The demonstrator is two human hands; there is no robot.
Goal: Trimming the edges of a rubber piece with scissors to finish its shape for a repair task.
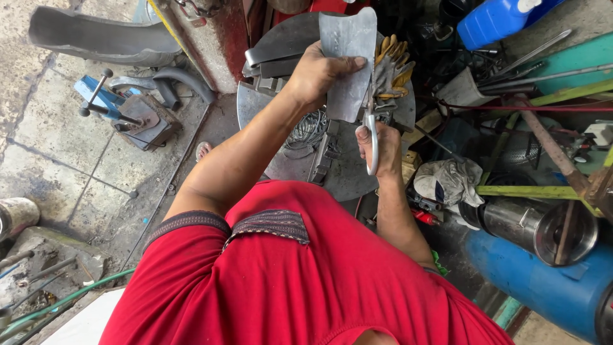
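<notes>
My left hand (317, 73) grips a curved piece of grey sheet metal (349, 45), holding it up over a round steel plate (255, 108). My right hand (379, 148) is closed around the handles of metal shears (371, 124), whose blades bite into the sheet's right edge. A red sleeveless shirt fills the lower part of the view.
Grey and yellow work gloves (393, 67) lie just beyond the sheet. A blue bench vise (124, 112) sits on the concrete floor at left. Right side holds a blue jug (495, 19), a white rag (450, 182), a steel cylinder (543, 227), a blue drum (543, 287) and metal rods.
</notes>
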